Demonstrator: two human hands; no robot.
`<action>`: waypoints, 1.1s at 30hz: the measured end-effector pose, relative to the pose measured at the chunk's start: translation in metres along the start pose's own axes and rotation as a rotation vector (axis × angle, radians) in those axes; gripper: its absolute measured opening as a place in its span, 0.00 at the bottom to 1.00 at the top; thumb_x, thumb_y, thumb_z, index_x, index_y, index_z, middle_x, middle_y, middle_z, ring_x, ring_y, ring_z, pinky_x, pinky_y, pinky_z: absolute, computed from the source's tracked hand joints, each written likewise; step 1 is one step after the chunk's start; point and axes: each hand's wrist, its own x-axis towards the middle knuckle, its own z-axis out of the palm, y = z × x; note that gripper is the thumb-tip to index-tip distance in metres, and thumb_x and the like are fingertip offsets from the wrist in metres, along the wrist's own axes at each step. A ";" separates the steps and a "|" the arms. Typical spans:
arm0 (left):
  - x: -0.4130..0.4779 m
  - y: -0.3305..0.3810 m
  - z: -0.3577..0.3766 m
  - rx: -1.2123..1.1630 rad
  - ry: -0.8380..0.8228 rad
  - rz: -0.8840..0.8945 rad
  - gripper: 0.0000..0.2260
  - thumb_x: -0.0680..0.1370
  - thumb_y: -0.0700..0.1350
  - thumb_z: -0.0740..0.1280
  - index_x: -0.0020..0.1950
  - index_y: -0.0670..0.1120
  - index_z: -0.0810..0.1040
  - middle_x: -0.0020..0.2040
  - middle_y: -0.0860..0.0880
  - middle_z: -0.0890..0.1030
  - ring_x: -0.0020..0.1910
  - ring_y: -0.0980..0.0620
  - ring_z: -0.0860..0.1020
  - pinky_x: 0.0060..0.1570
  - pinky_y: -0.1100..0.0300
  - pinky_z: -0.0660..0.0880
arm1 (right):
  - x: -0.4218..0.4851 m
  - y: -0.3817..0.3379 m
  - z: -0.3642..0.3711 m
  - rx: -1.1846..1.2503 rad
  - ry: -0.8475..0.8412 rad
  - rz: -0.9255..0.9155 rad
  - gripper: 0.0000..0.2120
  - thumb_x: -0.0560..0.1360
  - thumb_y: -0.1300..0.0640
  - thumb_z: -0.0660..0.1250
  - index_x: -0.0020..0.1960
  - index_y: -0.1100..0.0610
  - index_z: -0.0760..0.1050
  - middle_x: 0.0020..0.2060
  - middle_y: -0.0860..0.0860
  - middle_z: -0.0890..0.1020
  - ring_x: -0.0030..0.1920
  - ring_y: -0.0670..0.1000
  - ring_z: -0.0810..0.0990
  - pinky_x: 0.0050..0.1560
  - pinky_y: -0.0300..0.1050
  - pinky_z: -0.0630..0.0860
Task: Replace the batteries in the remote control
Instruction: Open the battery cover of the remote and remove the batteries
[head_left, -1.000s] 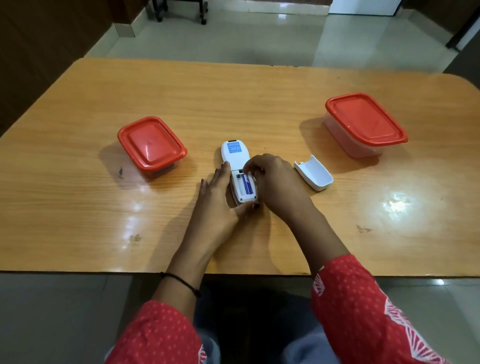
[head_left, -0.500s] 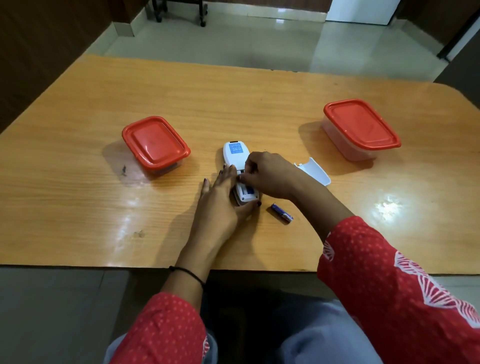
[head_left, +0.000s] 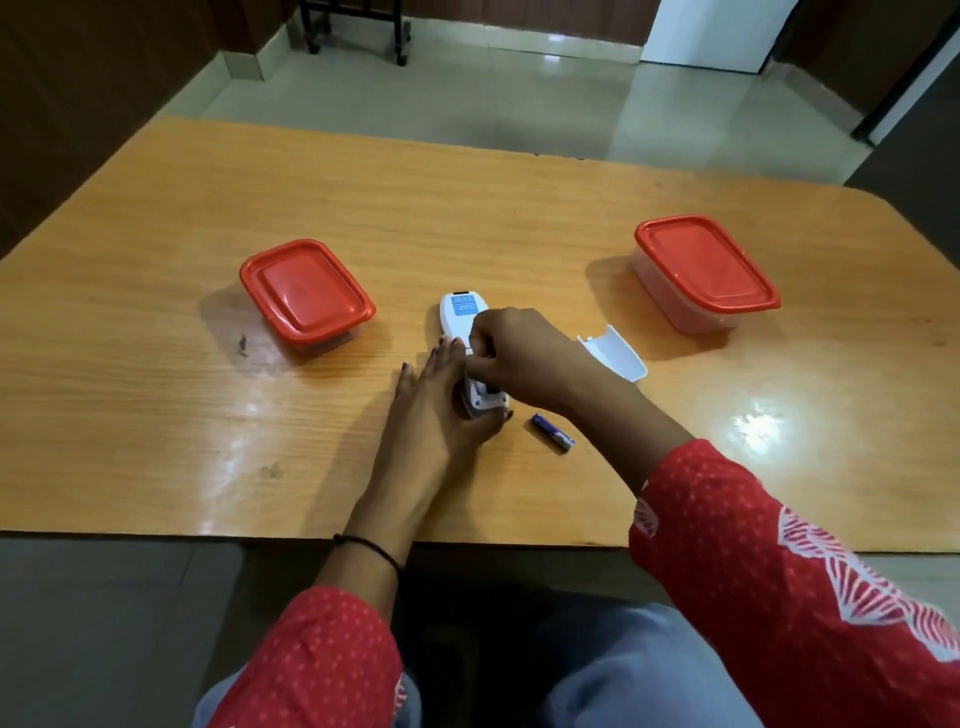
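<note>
The remote (head_left: 460, 314) lies on the worktop (head_left: 156, 415) between our hands. Our left hand (head_left: 436, 415) grips its near end, thumb hooked round. Our right hand (head_left: 519, 358) curls over its middle; we cannot tell what it pinches. A battery (head_left: 553, 432) lies just beside.

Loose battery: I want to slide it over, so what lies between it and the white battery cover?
The right forearm crosses between the loose battery and the battery cover, seen in the head view.
</note>
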 end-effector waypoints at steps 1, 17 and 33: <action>-0.001 0.001 0.000 0.006 -0.001 -0.018 0.35 0.73 0.52 0.69 0.76 0.48 0.58 0.77 0.48 0.60 0.77 0.52 0.54 0.73 0.57 0.40 | -0.003 0.004 0.000 0.049 -0.001 0.018 0.06 0.75 0.57 0.66 0.45 0.57 0.69 0.36 0.52 0.77 0.34 0.50 0.73 0.28 0.36 0.64; -0.013 0.001 0.003 0.075 0.083 0.047 0.36 0.73 0.52 0.70 0.76 0.48 0.57 0.78 0.51 0.54 0.67 0.65 0.46 0.72 0.63 0.43 | -0.069 0.067 0.043 0.383 0.640 0.152 0.08 0.72 0.64 0.69 0.48 0.54 0.83 0.42 0.45 0.84 0.42 0.39 0.79 0.43 0.26 0.70; 0.004 0.044 0.040 -0.054 0.277 0.359 0.16 0.76 0.40 0.67 0.64 0.46 0.76 0.69 0.53 0.72 0.72 0.55 0.66 0.68 0.47 0.67 | -0.013 0.191 -0.038 0.011 0.748 0.340 0.21 0.76 0.65 0.64 0.68 0.58 0.71 0.72 0.57 0.68 0.74 0.59 0.59 0.71 0.55 0.60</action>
